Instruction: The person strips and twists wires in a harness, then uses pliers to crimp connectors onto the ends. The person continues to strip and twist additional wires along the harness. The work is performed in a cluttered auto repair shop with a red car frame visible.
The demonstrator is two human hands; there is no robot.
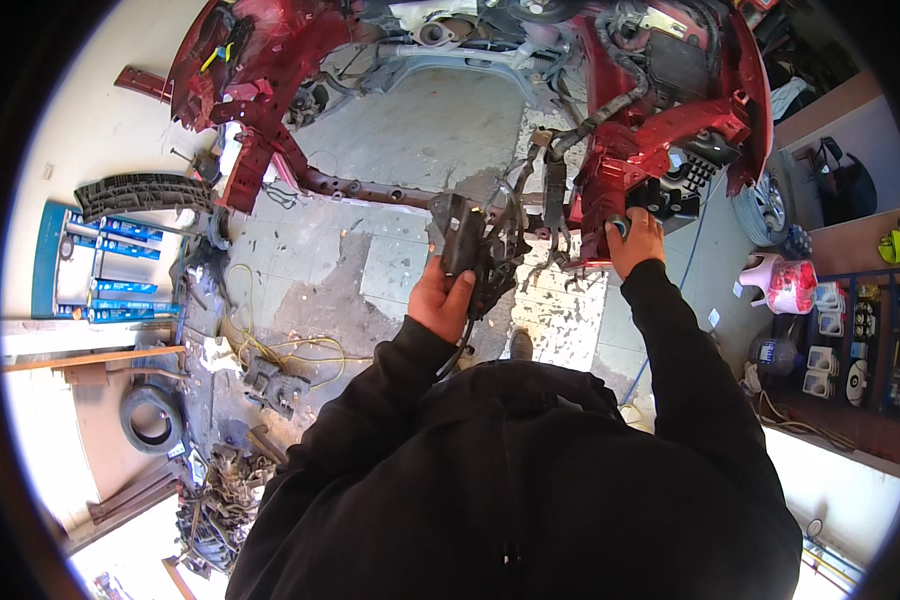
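While the person stands over the stripped front of a red car body (pixel 660 130), the left hand (pixel 442 298) is closed around a dark, box-shaped part (pixel 462 235) with a tangle of black cables (pixel 505 250) hanging from it. This part is lifted in the air above the tiled floor (pixel 390 270), in front of the person's chest and just beside the low crossbar (pixel 370 190) of the car frame. The right hand (pixel 635 240) is clenched on something small and dark with a bit of blue at the lower edge of the red frame rail (pixel 630 170); what exactly it grips I cannot tell, because the fingers hide it. Both arms are in black sleeves (pixel 690 350). On the floor to the left lie a yellow cord (pixel 280 350), a dark metal block (pixel 275 385), a tyre (pixel 152 420) and a pile of scrap parts (pixel 220 500). Further left there is a black plastic grille piece (pixel 145 192) beside a blue tray (pixel 60 260). On the right stand shelves with small boxes (pixel 850 340) and a pink and white container (pixel 785 283).
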